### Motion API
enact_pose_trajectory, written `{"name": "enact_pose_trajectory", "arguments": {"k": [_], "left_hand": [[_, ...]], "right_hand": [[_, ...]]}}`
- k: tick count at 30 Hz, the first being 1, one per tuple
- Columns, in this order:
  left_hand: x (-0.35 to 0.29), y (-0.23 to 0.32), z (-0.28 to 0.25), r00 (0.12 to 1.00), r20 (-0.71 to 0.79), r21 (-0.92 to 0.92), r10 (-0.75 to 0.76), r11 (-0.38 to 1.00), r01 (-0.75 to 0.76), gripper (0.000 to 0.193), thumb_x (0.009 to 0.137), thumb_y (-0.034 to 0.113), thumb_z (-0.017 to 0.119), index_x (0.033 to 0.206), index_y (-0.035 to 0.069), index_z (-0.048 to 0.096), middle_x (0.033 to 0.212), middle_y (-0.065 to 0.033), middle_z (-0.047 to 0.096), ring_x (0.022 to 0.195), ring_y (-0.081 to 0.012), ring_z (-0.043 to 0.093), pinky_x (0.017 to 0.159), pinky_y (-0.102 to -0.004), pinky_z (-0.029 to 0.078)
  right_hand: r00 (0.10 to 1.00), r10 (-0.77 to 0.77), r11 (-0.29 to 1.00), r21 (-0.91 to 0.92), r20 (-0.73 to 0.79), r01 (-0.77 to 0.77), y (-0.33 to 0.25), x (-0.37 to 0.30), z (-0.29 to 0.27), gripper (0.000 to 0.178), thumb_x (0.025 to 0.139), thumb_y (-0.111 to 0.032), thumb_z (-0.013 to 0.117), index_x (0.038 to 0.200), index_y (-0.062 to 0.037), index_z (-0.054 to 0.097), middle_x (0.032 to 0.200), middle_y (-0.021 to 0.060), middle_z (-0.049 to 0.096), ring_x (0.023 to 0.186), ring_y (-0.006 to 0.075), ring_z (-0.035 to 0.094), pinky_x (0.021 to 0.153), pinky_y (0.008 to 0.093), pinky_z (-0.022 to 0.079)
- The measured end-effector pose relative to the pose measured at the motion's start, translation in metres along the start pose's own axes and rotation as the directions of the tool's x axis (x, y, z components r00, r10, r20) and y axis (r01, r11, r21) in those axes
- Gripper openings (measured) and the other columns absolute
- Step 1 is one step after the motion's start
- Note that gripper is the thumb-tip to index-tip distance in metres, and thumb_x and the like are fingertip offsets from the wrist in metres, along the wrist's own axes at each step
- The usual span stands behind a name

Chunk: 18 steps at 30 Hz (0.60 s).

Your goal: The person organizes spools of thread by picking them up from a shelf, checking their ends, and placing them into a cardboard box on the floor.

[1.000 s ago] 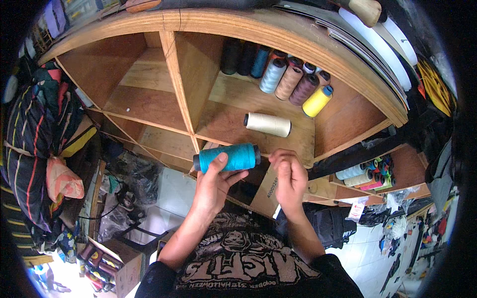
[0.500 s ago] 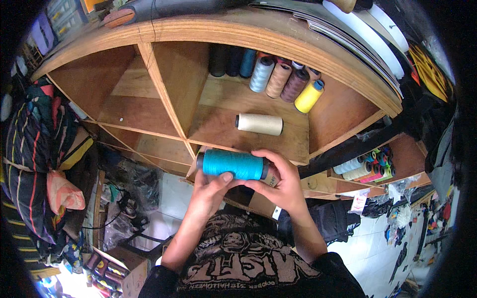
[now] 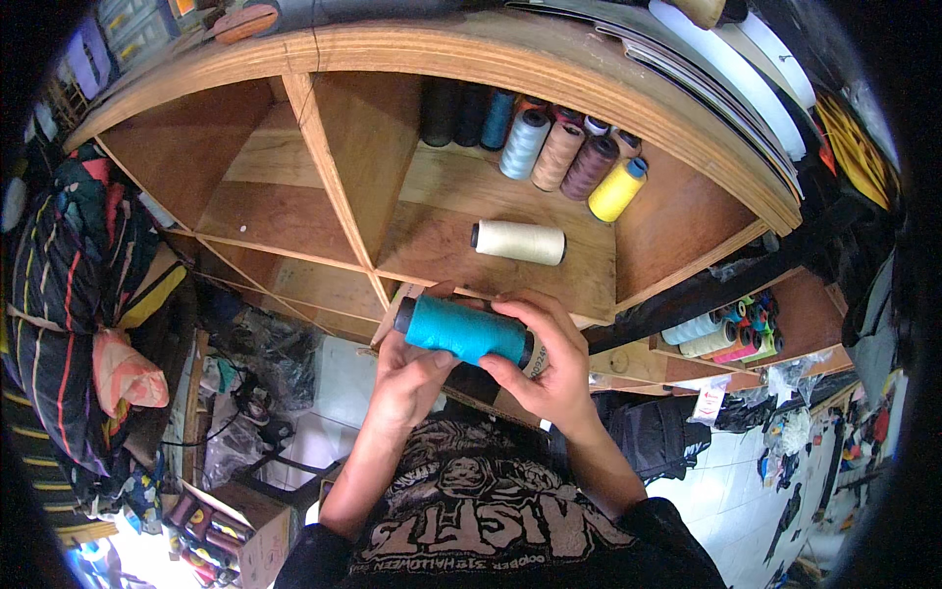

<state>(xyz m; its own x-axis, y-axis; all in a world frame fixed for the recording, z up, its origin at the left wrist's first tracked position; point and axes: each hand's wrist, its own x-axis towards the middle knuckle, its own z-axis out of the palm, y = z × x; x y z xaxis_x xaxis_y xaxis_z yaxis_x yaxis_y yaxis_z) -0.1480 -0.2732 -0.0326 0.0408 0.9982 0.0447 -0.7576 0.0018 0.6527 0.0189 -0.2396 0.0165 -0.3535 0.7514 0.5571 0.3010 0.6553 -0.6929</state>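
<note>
A large spool of turquoise thread [image 3: 465, 331] with dark ends lies crosswise between my two hands, its right end tilted slightly down. My left hand [image 3: 412, 378] grips it near the left end, thumb along the lower side. Around the right end curl the fingers and thumb of my right hand [image 3: 551, 358]. Just beyond, a cream thread spool [image 3: 520, 242] lies on its side on the floor of a wooden compartment. Behind it stand light blue [image 3: 525, 145], tan [image 3: 559, 157], brown [image 3: 591, 168] and yellow [image 3: 618, 190] spools, with darker ones at their left.
The wooden shelf unit [image 3: 334, 187] has a divider left of the spool compartment. More spools [image 3: 721, 339] lie in a lower compartment at right. A bundle of striped dark fabric [image 3: 69, 324] hangs at left. An open cardboard box [image 3: 260, 545] stands at lower left.
The turquoise spool has tipped, its right end now lower, and my fingers have shifted on it. The shelf sits slightly higher and further right in view.
</note>
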Motion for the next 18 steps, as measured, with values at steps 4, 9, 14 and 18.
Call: {"name": "enact_pose_trajectory", "arguments": {"k": [4, 9, 14, 18], "left_hand": [[0.002, -0.001, 0.003, 0.991, 0.100, 0.096, 0.085, 0.991, -0.094, 0.078, 0.070, 0.012, 0.067, 0.138, -0.003, 0.031, 0.129, -0.0158, 0.048, 0.120, -0.0263, 0.047, 0.103, -0.0414, 0.036], [0.002, 0.003, 0.003, 0.991, 0.127, 0.118, 0.042, 0.991, -0.057, 0.076, 0.068, 0.007, 0.062, 0.137, -0.003, 0.033, 0.128, -0.0149, 0.049, 0.119, -0.0236, 0.048, 0.102, -0.0372, 0.037], [0.002, 0.007, 0.006, 0.991, 0.114, 0.150, 0.071, 0.985, -0.088, 0.076, 0.066, 0.008, 0.064, 0.136, -0.003, 0.035, 0.130, -0.0157, 0.048, 0.120, -0.0247, 0.047, 0.103, -0.0375, 0.035], [0.003, 0.005, 0.002, 0.980, 0.157, -0.019, 0.121, 0.993, -0.119, 0.080, 0.066, 0.014, 0.070, 0.135, -0.002, 0.034, 0.132, -0.0168, 0.046, 0.123, -0.0279, 0.045, 0.105, -0.0408, 0.034]], "right_hand": [[1.000, -0.002, 1.000, -0.009, 0.008, 0.002, -0.007, 0.005, 0.001, 0.041, 0.072, -0.015, 0.077, 0.108, -0.0048, 0.062, 0.109, 0.0139, 0.059, 0.100, 0.0294, 0.059, 0.085, 0.0368, 0.048], [0.997, 0.035, 0.999, 0.028, 0.062, -0.037, -0.003, 0.003, 0.005, 0.036, 0.071, -0.016, 0.078, 0.103, -0.0069, 0.065, 0.109, 0.0110, 0.060, 0.099, 0.0277, 0.060, 0.084, 0.0359, 0.048], [0.998, 0.022, 0.999, 0.029, 0.060, -0.024, -0.004, 0.003, 0.007, 0.039, 0.071, -0.018, 0.079, 0.105, -0.0070, 0.064, 0.112, 0.0117, 0.058, 0.102, 0.0282, 0.058, 0.085, 0.0362, 0.048], [0.989, 0.137, 0.987, 0.082, 0.053, -0.141, -0.015, 0.006, 0.008, 0.051, 0.068, -0.023, 0.081, 0.111, -0.0054, 0.060, 0.115, 0.0133, 0.056, 0.106, 0.0301, 0.056, 0.086, 0.0373, 0.048]]}}
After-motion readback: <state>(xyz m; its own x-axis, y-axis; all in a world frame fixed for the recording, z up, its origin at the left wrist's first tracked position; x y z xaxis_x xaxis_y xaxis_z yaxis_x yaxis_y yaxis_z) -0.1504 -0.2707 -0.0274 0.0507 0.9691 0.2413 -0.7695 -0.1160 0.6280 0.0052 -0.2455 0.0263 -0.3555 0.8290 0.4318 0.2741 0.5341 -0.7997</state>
